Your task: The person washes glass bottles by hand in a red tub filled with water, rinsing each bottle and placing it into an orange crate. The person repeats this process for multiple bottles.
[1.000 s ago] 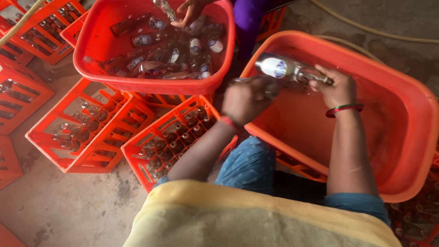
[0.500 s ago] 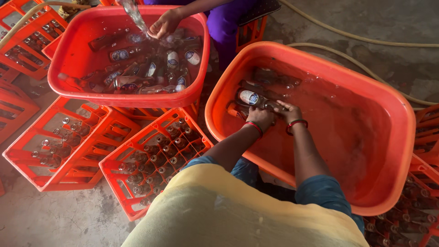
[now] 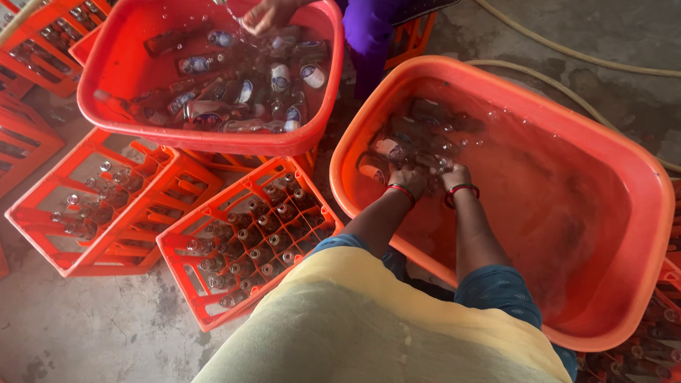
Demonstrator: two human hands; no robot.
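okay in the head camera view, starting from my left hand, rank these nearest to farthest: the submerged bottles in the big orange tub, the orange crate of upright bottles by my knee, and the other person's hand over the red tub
From the left hand:
1. Submerged glass bottles, right at the fingers, in the big orange plastic tub.
2. Orange plastic crate of upright bottles, down to the left on the floor.
3. Other person's hand, top of view, over the red plastic tub.

Red bangles [image 3: 401,190], blue sleeves [image 3: 496,287], yellow drape [image 3: 369,319].

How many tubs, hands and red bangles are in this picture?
Tubs: 2, the red tub and the orange tub.
Hands: 3, the wearer's left hand and right hand, both in the orange tub's water, plus another person's hand over the red tub.
Red bangles: 2, the left-wrist bangle and the right-wrist bangle.
Total: 7
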